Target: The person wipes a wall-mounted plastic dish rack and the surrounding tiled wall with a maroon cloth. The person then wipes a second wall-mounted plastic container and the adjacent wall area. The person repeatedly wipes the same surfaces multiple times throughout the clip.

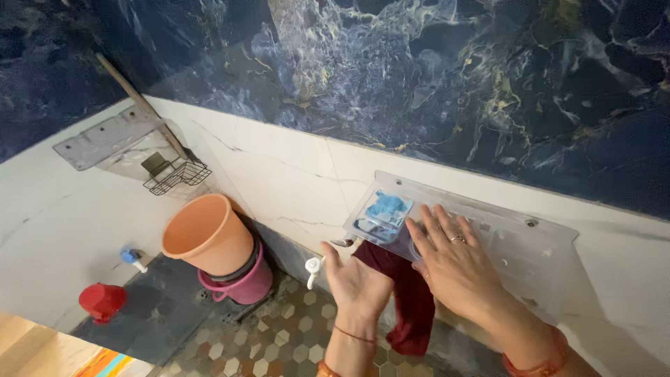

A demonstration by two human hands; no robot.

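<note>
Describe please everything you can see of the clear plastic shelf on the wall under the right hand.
The clear plastic shelf is a see-through tray, seemingly screwed to the white wall tile below the dark blue marble band. It sits level, with a slotted floor. A blue soap bar lies at its left end. The right hand rests flat on it; a maroon cloth hangs beneath.

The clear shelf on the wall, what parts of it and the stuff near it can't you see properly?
Head view only:
- Clear shelf: its middle is covered by the right hand.
- Maroon cloth: top hidden behind both hands; the left hand covers its edge.
- Blue thing on the shelf: too blurred to identify.
- Wooden stick: bottom hidden behind the wire basket.
</note>
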